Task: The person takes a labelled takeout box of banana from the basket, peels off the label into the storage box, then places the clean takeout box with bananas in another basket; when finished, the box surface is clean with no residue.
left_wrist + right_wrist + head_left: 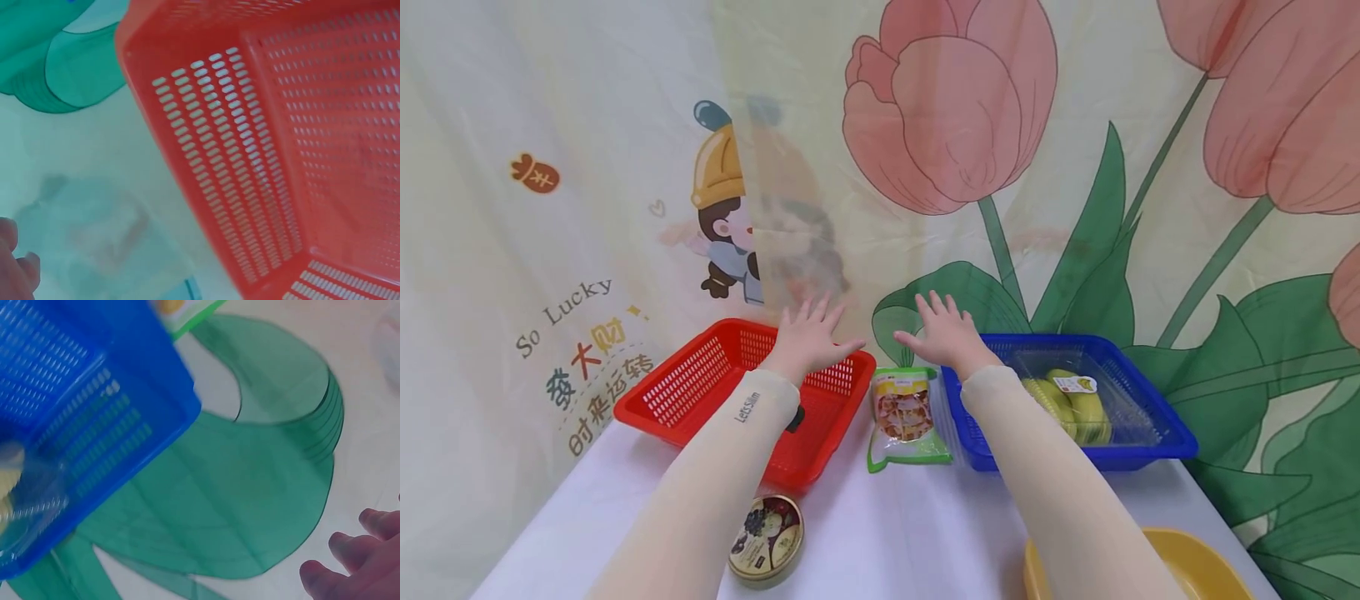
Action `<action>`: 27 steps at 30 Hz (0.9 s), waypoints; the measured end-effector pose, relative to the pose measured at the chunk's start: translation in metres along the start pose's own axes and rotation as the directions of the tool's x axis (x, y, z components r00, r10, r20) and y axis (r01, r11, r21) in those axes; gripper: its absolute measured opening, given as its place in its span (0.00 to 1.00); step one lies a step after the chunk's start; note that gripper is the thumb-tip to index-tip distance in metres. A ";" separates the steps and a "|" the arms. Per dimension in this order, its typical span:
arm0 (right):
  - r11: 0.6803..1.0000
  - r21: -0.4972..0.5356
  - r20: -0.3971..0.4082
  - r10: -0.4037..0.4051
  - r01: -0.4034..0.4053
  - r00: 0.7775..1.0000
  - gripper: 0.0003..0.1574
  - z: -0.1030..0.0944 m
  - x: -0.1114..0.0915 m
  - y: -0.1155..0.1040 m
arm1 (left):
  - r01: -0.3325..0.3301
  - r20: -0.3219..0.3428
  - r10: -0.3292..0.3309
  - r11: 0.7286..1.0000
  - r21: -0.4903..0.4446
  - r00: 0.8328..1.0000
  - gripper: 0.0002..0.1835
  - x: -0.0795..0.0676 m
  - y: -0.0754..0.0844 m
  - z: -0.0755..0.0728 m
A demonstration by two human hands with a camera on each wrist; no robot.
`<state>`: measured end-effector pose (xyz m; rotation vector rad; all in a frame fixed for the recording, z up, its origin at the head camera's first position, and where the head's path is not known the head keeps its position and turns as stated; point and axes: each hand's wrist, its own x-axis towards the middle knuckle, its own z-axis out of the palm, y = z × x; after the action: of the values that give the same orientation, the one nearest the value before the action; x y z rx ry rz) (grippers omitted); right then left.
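Both arms reach forward in the head view. My left hand [808, 337] is held over the red basket [700, 412], its fingers spread and nothing in them. Fingers spread likewise, my right hand [946, 333] hovers by the near-left corner of the blue basket [1138, 392] and holds nothing. A clear pack of bananas [1078, 408] sits in the blue basket. Between the baskets lies a green-edged snack bag [904, 417]. Something small and black [795, 418] in the red basket is partly hidden by the left sleeve.
A round tin [767, 537] stands on the white tabletop [880, 533] in front of the red basket, partly behind the left forearm. At the lower right is a yellow container [1202, 567], cut off by the frame. A printed curtain [805, 108] hangs behind the table.
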<state>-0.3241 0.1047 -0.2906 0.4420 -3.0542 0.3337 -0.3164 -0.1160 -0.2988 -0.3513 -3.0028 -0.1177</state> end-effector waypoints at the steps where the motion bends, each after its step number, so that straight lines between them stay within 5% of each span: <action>1: 1.000 0.003 0.002 -0.006 0.006 1.000 0.52 0.003 0.000 -0.002 | 0.002 0.001 -0.002 1.000 0.003 1.000 0.43 -0.001 -0.003 0.001; 6: 0.998 0.005 0.019 -0.057 0.057 0.998 0.52 0.020 -0.002 -0.016 | 0.042 0.015 -0.042 0.999 -0.020 0.999 0.43 -0.011 -0.028 0.005; 14: 0.991 0.047 0.071 -0.128 0.125 0.989 0.52 0.041 -0.010 -0.038 | 0.163 0.062 -0.159 0.985 -0.052 0.985 0.44 -0.045 -0.096 0.012; 27: 0.971 0.098 0.166 -0.230 0.216 0.959 0.53 0.076 -0.038 -0.077 | 0.375 0.118 -0.361 0.918 -0.131 0.925 0.50 -0.114 -0.175 0.039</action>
<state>-0.2665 0.0266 -0.3518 0.8571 -3.1219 0.4263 -0.2509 -0.3082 -0.3623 0.2100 -3.1216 -0.3741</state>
